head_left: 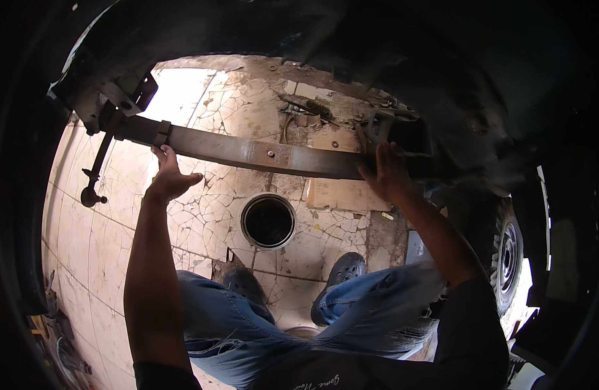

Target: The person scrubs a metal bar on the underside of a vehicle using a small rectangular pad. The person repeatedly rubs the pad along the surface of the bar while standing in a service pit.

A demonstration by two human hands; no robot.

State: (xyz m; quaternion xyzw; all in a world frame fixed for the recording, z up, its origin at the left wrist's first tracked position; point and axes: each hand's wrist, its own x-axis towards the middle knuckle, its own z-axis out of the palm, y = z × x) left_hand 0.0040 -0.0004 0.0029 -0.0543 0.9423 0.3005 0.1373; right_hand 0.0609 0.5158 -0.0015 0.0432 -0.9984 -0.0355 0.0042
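Your dark shirt (267,372) is nearest; beyond it, the curved bar (306,161) spans above the floor (241,107). It is probably heavy and stiff (steel, I think), so support it from below, near both ends. Your left grip (169,179) is open, just at the clip (162,133); your right grip (392,175) lies against the bar, how closed I cannot tell. Pale lettering (335,381) is on the shirt; on the bar I see none.

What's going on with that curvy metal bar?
Someone has both hands open against a long, curved metal bar. The left hand is by a clip near its left end; the right hand is farther right. A round, dark container sits on the cracked tile floor before their shoes.
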